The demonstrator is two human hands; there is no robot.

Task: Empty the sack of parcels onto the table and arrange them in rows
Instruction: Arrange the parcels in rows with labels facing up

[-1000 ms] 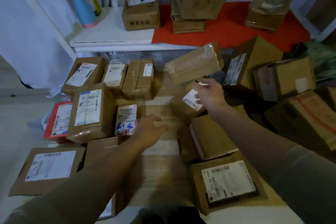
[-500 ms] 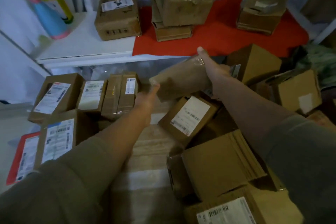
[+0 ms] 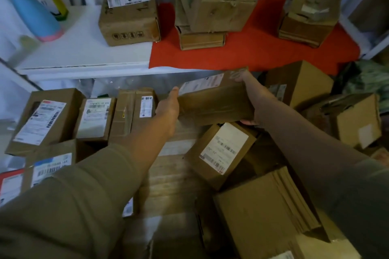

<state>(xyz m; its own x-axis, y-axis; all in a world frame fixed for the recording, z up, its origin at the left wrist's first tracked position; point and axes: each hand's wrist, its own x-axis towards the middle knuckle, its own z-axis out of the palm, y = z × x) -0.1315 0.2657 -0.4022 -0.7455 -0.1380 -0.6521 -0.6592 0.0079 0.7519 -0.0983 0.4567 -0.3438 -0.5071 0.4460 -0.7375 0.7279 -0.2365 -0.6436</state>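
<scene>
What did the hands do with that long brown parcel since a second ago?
The right hand left the small labelled box, reached up and gripped the long parcel's right end. The left hand came up from the table and presses flat on its left end. The parcel is now turned, label up. The row of boxes on the left stayed put.

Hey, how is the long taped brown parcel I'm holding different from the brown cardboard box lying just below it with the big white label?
The long taped brown parcel is lifted, gripped by the right hand with the left hand against its other end; the labelled brown box lies tilted on the pile. The parcel's label sits at its far edge; the box's faces the camera. Both are brown cardboard with printed white labels.
</scene>
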